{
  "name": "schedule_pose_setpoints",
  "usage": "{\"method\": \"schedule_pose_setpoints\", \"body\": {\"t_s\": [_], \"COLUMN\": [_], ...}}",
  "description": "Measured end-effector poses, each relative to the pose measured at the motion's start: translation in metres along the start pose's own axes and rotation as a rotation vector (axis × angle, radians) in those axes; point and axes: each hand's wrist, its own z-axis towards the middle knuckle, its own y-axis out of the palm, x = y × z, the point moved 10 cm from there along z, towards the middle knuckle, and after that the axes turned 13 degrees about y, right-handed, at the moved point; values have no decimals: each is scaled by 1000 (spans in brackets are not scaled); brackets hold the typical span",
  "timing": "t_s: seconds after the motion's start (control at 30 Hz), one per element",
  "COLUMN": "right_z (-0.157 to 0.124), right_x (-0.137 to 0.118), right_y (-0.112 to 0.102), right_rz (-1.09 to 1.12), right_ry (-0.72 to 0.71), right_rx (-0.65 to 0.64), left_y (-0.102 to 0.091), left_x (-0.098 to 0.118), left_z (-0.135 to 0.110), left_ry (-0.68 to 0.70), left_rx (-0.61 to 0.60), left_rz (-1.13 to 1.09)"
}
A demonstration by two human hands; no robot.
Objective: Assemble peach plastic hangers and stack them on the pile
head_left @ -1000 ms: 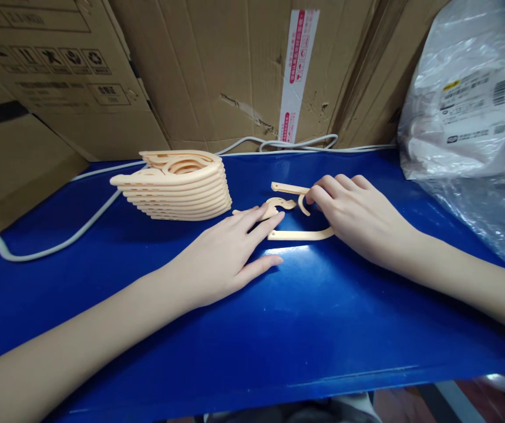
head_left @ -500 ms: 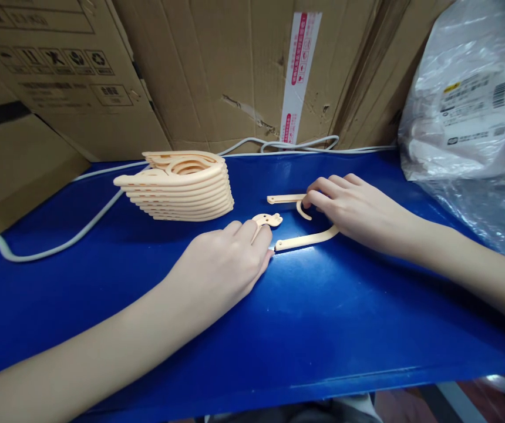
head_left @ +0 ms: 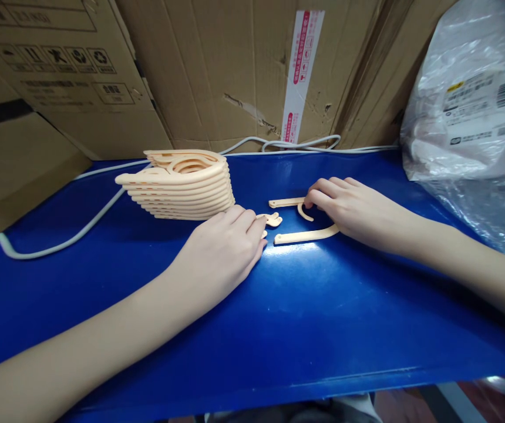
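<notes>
My left hand (head_left: 224,244) is closed over a cream plastic hanger part (head_left: 272,220), flat on the blue surface. Only its knobbed, curved end and a small tip show past my fingers. To the right, my right hand (head_left: 340,205) has its fingers bent around another cream hanger part (head_left: 303,237). Two straight arms with holed ends stick out from that hand toward the left, and a small curved hook lies between them. The rest of both parts is hidden under my hands. Just behind my left hand stands a neat stack of cream folded hangers (head_left: 191,191).
Cardboard boxes (head_left: 217,70) stand along the back and left of the blue tabletop (head_left: 323,329). A white cable (head_left: 71,238) runs along the left side and the back edge. At the right rear lies a clear plastic bag (head_left: 464,135) with a printed label.
My left hand has shifted slightly left and away from me with its part, so the gap to the arms of the right part is wider. My right hand has barely moved.
</notes>
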Motion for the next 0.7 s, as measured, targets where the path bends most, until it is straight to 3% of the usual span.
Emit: {"method": "schedule_pose_setpoints", "body": {"t_s": [0.23, 0.37, 0.5, 0.7], "right_z": [1, 0, -7, -14], "right_x": [-1, -11, -34, -54], "right_y": [-4, -27, -48, -40], "right_rz": [-44, -21, 86, 187], "right_ry": [14, 25, -94, -185], "right_rx": [12, 93, 177, 158], "left_y": [-1, -5, -7, -13], "left_x": [1, 2, 2, -7], "left_z": [-3, -2, -2, -4], "left_ry": [4, 26, 25, -60], "left_rx": [25, 54, 67, 101], "left_rz": [9, 22, 47, 31]}}
